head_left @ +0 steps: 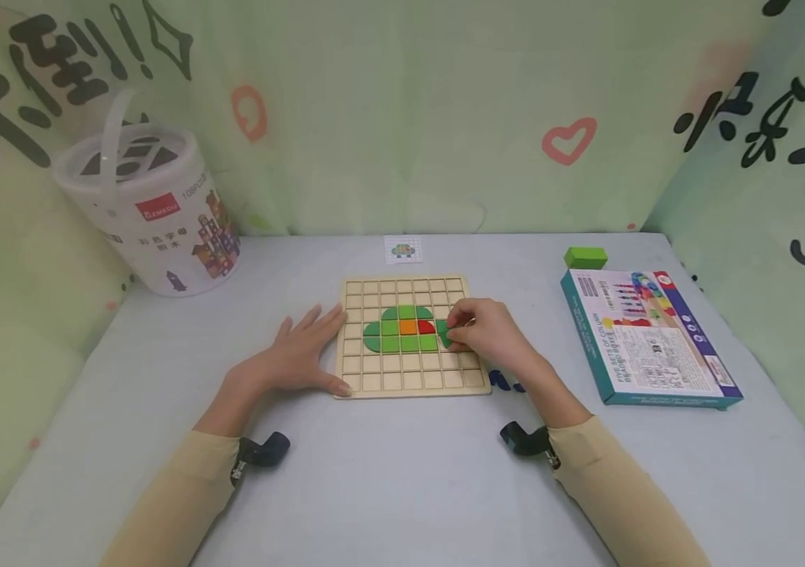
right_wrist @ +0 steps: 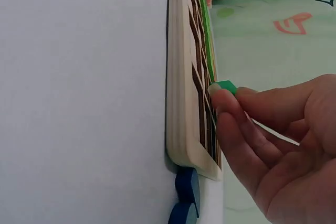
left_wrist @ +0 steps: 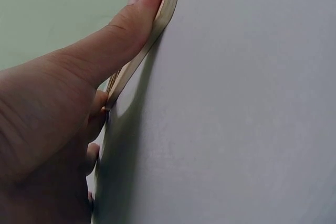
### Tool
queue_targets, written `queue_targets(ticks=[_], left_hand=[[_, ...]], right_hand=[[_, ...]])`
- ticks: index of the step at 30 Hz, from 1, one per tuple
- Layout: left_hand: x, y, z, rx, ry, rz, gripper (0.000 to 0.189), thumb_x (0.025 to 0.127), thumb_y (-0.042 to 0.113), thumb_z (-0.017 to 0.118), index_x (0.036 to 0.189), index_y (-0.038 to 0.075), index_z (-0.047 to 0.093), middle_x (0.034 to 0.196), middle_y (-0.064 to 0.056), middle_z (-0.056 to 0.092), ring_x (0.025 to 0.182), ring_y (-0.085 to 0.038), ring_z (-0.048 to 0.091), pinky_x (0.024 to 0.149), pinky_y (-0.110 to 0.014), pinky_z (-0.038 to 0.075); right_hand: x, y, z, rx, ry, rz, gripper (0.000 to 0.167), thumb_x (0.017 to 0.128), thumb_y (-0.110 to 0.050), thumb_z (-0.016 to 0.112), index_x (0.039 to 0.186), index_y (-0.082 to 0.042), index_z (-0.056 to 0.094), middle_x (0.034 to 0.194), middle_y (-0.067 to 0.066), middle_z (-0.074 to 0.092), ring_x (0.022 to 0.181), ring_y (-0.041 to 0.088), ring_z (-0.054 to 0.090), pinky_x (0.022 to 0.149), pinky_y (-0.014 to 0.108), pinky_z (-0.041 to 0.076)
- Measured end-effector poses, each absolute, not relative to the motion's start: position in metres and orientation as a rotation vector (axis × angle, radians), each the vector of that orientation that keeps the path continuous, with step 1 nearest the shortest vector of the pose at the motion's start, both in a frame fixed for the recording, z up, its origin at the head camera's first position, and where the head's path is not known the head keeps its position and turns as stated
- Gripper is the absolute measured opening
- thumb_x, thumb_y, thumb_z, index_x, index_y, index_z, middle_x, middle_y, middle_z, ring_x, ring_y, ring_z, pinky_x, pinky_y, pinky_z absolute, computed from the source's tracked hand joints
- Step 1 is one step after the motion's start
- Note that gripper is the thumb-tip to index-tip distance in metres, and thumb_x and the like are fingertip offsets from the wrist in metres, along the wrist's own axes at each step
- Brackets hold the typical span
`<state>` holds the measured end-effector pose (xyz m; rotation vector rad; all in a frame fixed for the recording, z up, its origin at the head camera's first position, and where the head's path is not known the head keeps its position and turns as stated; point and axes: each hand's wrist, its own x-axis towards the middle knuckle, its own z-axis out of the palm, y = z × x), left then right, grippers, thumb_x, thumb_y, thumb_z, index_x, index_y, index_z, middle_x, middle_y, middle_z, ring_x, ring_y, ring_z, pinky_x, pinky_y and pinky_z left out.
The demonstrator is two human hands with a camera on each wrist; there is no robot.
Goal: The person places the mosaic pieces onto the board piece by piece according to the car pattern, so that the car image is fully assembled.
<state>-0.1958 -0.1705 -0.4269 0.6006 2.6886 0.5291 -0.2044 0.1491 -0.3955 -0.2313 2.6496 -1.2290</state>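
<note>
A wooden grid board [head_left: 391, 382] lies on the table with green, orange and red tiles fitted in its middle cells. At its left edge my left hand [head_left: 292, 358] rests with fingers spread, the thumb [left_wrist: 134, 22] lying along the near left corner. Over the right part of the board, my right hand [head_left: 491, 335] pinches a small dark green tile [right_wrist: 227, 85] between thumb and fingertips. In the head view that tile is right beside the red tile [head_left: 425, 327], partly covered by the fingers. Two blue pieces [right_wrist: 186, 188] lie by the board's near right corner.
A small card [head_left: 402, 249] with a printed coloured pattern lies behind the board. To the right are a flat box [head_left: 665, 346] and a light green block [head_left: 585, 257] at its far end. A white lidded bucket [head_left: 161, 228] stands at the back left, near the fabric backdrop [head_left: 402, 118].
</note>
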Motion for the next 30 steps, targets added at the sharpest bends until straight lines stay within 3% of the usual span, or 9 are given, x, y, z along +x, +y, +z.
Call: queue_targets(ticks=[7,10,15,21,30], left_hand=[[-0.195,-0.169,-0.421,0.584,2.688,0.531,0.130,0.065,0.073,0.077,0.161,0.017,0.010,0.169,0.000,0.004,0.157,-0.032,-0.003,0.122,-0.065,-0.003],[-0.196,-0.169,-0.422,0.587,2.692,0.525,0.130,0.065,0.073,0.077,0.161,0.017,0.010,0.170,0.000,0.004,0.157,-0.032,-0.003,0.122,-0.065,-0.003],[-0.196,-0.170,-0.424,0.587,2.697,0.526,0.130,0.065,0.074,0.076,0.161,0.017,0.010,0.169,0.000,0.004,0.157,-0.033,-0.003,0.122,-0.066,-0.003],[-0.196,-0.170,-0.426,0.589,2.703,0.517,0.130,0.065,0.074,0.076,0.161,0.017,0.010,0.170,0.000,0.004,0.157,-0.033,-0.003,0.122,-0.066,-0.002],[-0.196,-0.170,-0.427,0.587,2.695,0.518,0.129,0.066,0.073,0.076,0.161,0.018,0.010,0.170,0.001,0.004,0.157,-0.032,-0.004,0.122,-0.066,-0.003]], right_hand=[[-0.200,0.142,-0.398,-0.367,2.874,-0.898,0.009,0.089,-0.003,0.069,0.080,-0.006,0.070,0.078,0.007,0.066,0.076,0.021,0.054,0.066,0.029,0.047],[-0.199,0.140,-0.398,-0.421,2.884,-0.863,0.006,0.089,-0.003,0.068,0.089,-0.006,0.074,0.078,0.007,0.065,0.074,0.021,0.054,0.064,0.028,0.046],[-0.195,0.138,-0.396,-0.461,2.880,-0.822,0.019,0.089,-0.003,0.068,0.105,-0.005,0.076,0.078,0.007,0.061,0.069,0.019,0.050,0.059,0.027,0.042],[-0.193,0.140,-0.394,-0.516,2.900,-0.741,0.017,0.088,-0.004,0.070,0.103,-0.006,0.079,0.090,0.007,0.066,0.077,0.019,0.057,0.065,0.026,0.049],[-0.199,0.149,-0.393,-0.652,2.877,-0.691,0.016,0.088,0.000,0.070,0.100,-0.004,0.080,0.087,0.005,0.068,0.074,0.015,0.056,0.063,0.024,0.048]])
